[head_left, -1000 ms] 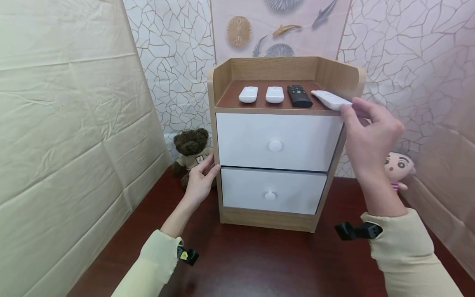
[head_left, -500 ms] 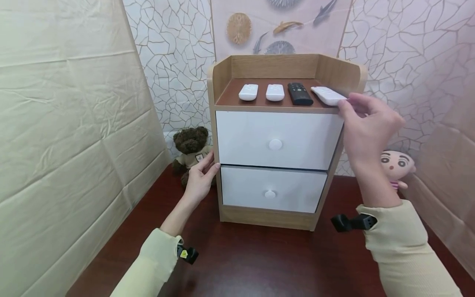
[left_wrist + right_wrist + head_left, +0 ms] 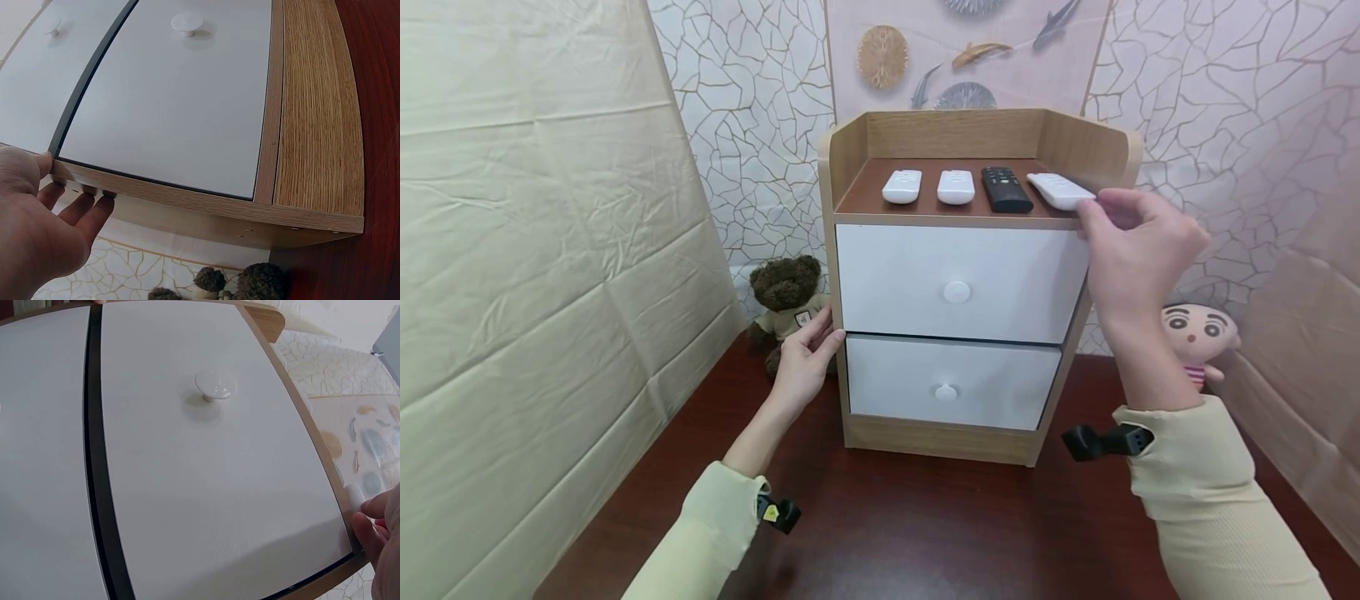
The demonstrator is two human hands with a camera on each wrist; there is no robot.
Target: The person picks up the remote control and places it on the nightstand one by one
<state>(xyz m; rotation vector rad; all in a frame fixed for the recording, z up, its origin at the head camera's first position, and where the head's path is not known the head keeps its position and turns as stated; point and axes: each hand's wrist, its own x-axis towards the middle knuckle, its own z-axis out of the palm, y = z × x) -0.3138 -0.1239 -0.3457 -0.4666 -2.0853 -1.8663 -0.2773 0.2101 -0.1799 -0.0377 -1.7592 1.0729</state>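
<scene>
Thumb and fingers of my right hand [image 3: 1138,250] pinch the near end of a white remote control [image 3: 1058,191]. This remote lies slanted at the right end of the cabinet's brown top, its near end at the front edge. Left of it, in a row, are a black remote [image 3: 1006,191] and two white ones, the middle white remote [image 3: 956,188] and the leftmost white remote [image 3: 902,187]. My left hand [image 3: 805,362] holds the left side of the wooden bedside cabinet [image 3: 936,437]; in the left wrist view its thumb is on the front edge, with fingers against the side panel [image 3: 187,219].
The upper drawer [image 3: 887,275] and lower drawer [image 3: 887,379] are closed, each with a round white knob. A raised rim [image 3: 955,135] borders the top. Behind are a teddy bear [image 3: 784,283] on the left and a cartoon doll [image 3: 1202,333] on the right.
My right hand has moved slightly left with the white remote, whose near end has shifted left and turned a little toward the row. The left hand stays at the cabinet's side.
</scene>
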